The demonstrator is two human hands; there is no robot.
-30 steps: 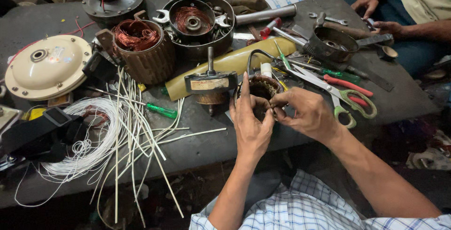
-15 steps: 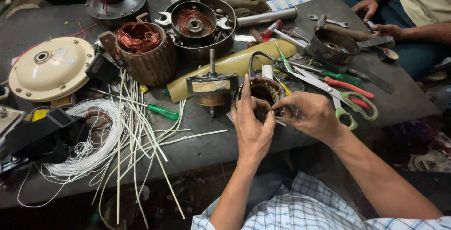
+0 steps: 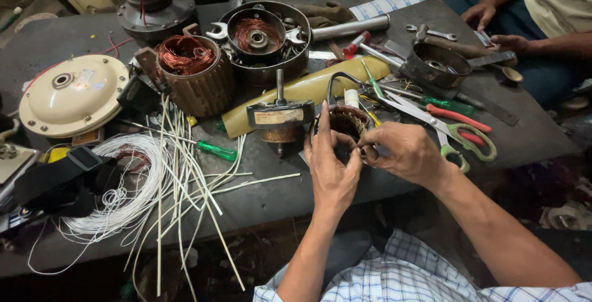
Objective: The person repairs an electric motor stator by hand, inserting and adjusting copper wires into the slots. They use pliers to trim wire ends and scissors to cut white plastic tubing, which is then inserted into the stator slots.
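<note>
My left hand (image 3: 332,167) and my right hand (image 3: 401,152) meet at the near edge of a dark workbench (image 3: 271,191). Between them sits a small round motor stator (image 3: 346,121) with dark copper windings. My left fingers cup its near side and one finger points up along its left rim. My right thumb and fingers pinch at its near right rim, on something too small to make out. A motor rotor with an upright shaft (image 3: 280,116) stands just left of the stator.
White sleeving strips (image 3: 185,172) and a white wire coil (image 3: 126,191) spread at the left, beside a green screwdriver (image 3: 213,150). Scissors (image 3: 459,130), a cream fan cover (image 3: 73,94), copper-wound stators (image 3: 191,71) and a yellow-green sheet (image 3: 320,86) crowd the bench. Another person's hands (image 3: 493,28) rest at the far right.
My hands stay on the small stator; the fingers have only shifted slightly on its rim. The view has tilted down a little.
</note>
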